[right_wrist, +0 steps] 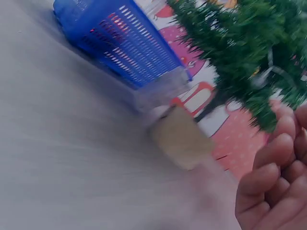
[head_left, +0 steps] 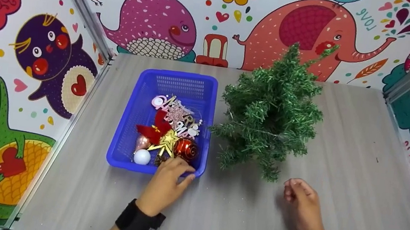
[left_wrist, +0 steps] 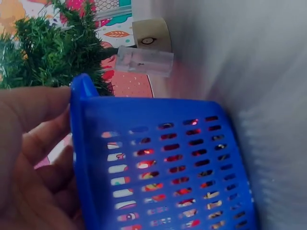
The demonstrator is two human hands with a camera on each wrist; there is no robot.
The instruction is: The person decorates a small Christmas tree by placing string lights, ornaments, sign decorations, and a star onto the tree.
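Blue perforated plastic basket (head_left: pixel 178 74), left of centre; assorted ornaments (head_left: pixel 168 138) inside. Left hand (head_left: pixel 169 181), lower centre: gripping basket's lower-right edge; steady hold advisable. Right hand (head_left: pixel 303 207), lower right: loosely curled, nothing visible held. Green tinsel tree (head_left: pixel 270 111), right of centre.

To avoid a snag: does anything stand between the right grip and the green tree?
Nothing visible: in the head view, only bare tabletop shows between the right grip and the green tree; the blue basket sits left of the tree.
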